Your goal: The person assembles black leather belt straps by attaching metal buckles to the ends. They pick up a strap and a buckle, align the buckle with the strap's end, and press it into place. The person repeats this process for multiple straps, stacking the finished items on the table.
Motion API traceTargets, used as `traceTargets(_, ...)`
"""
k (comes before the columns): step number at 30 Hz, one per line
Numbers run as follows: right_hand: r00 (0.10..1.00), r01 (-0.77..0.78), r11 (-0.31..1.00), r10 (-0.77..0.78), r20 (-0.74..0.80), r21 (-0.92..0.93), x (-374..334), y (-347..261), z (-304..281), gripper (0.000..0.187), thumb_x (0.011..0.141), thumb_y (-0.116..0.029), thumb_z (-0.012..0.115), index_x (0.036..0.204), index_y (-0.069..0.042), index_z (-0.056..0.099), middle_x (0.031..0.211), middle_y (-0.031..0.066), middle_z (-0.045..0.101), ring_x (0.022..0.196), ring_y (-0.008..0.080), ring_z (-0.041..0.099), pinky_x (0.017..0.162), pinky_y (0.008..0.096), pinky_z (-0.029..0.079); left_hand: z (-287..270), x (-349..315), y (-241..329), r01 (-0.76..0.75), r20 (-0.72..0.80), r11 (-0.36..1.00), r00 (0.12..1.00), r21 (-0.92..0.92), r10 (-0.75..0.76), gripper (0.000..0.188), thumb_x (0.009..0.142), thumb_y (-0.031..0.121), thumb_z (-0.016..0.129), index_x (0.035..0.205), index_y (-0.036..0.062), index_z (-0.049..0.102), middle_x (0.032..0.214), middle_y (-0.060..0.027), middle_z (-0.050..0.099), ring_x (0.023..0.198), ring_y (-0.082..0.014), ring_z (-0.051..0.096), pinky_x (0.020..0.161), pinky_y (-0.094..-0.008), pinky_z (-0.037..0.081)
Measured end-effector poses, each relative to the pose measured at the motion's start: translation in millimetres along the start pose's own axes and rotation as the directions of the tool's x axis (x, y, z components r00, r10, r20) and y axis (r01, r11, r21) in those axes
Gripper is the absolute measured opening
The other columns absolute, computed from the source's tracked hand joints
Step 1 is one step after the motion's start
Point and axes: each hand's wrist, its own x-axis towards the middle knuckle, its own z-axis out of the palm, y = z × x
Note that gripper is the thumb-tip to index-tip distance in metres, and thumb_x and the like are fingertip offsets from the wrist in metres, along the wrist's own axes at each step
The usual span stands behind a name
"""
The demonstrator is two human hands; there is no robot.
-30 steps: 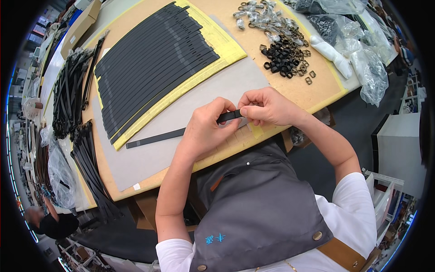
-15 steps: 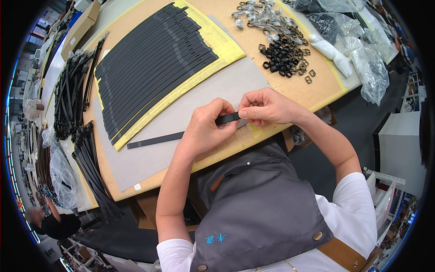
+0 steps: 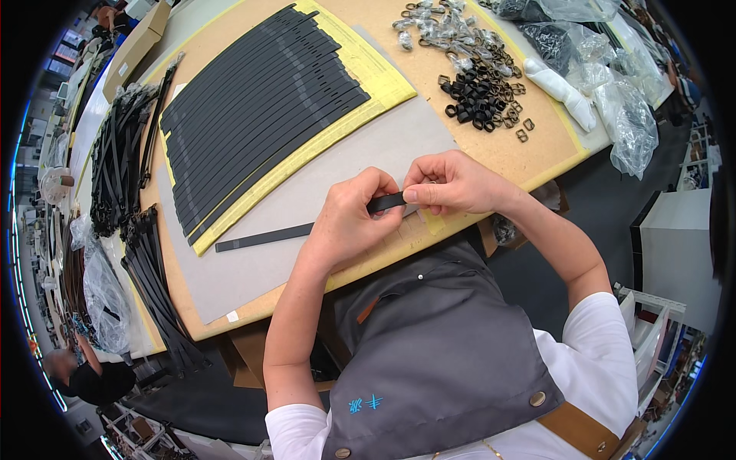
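Observation:
Both hands work on one black strap near the table's front edge. My left hand is closed around it, thumb and forefinger pinching a short stretch that shows between the hands. My right hand pinches the end of that stretch between thumb and fingers, which hide what sits at the tip. The strap's other end runs out leftward beneath my left wrist and lies flat on the grey mat. Beyond my hands, many similar black straps lie side by side on yellow sheeting.
At the far right are black strap loops, metal buckles and small plastic-wrapped fittings. Bundles of black straps hang along the left side. Clear plastic bags lie at the right edge. A person is at the lower left.
My right hand's fingers have shifted slightly on the strap's end, and the stretch between my hands has turned a little. My left hand has barely moved.

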Motion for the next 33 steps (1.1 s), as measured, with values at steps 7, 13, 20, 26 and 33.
traceTargets(7, 1.000, 0.001, 0.999, -0.001, -0.001, -0.043, 0.3, 0.1, 1.4, 0.022, 0.100, -0.024, 0.074, 0.104, -0.002, 0.070, 0.083, -0.0034, 0.065, 0.069, 0.0025, 0.057, 0.062, 0.0201, 0.047, 0.9, -1.0, 0.2, -0.014, -0.001, 1.000, 1.000, 0.013, 0.014, 0.020, 0.081, 0.005, 0.081, 0.092, 0.0009, 0.065, 0.075, -0.0027, 0.066, 0.062, -0.0057, 0.058, 0.057, -0.0235, 0.048)
traceTargets(13, 0.999, 0.013, 0.997, -0.015, -0.028, -0.075, 1.5, 1.8, 4.2, 0.023, 0.098, -0.026, 0.072, 0.099, -0.002, 0.071, 0.079, -0.0016, 0.066, 0.067, 0.0052, 0.058, 0.061, 0.0233, 0.046, 1.3, -0.9, 3.6, -0.090, -0.016, 0.996, 0.996, 0.027, 0.090, 0.021, 0.080, 0.006, 0.083, 0.094, 0.0011, 0.068, 0.080, -0.0045, 0.070, 0.066, -0.0081, 0.062, 0.058, -0.0242, 0.050)
traceTargets(20, 0.999, 0.005, 1.000, -0.006, 0.050, 0.025, 1.9, 3.6, 0.9, 0.027, 0.099, -0.030, 0.074, 0.102, -0.003, 0.071, 0.086, -0.0007, 0.067, 0.072, 0.0057, 0.060, 0.065, 0.0226, 0.050, 2.7, -2.9, 1.6, -0.131, -0.021, 0.990, 0.991, 0.059, 0.133, 0.019, 0.080, 0.005, 0.080, 0.095, 0.0021, 0.068, 0.082, -0.0073, 0.071, 0.069, -0.0144, 0.066, 0.060, -0.0282, 0.054)
traceTargets(26, 0.993, -0.026, 1.000, 0.026, 0.116, -0.003, 1.8, -1.9, -1.3, 0.027, 0.101, -0.031, 0.074, 0.104, -0.005, 0.069, 0.087, -0.0023, 0.066, 0.073, 0.0045, 0.058, 0.066, 0.0216, 0.048, 1.2, -4.9, 3.9, -0.142, 0.018, 0.986, 0.990, 0.090, 0.141, 0.020, 0.082, 0.006, 0.077, 0.099, 0.0035, 0.067, 0.086, -0.0098, 0.072, 0.075, -0.0229, 0.070, 0.063, -0.0335, 0.056)
traceTargets(33, 0.988, 0.149, 0.988, -0.148, 0.034, -0.035, 6.0, 15.5, 13.6, 0.027, 0.099, -0.031, 0.074, 0.095, -0.005, 0.067, 0.084, -0.0024, 0.063, 0.077, 0.0066, 0.052, 0.068, 0.0260, 0.044, -1.5, -6.1, 8.1, -0.102, 0.049, 0.991, 0.993, -0.091, 0.107, 0.036, 0.079, -0.002, 0.067, 0.114, 0.0017, 0.060, 0.076, -0.0016, 0.058, 0.067, -0.0072, 0.053, 0.060, -0.0227, 0.044)
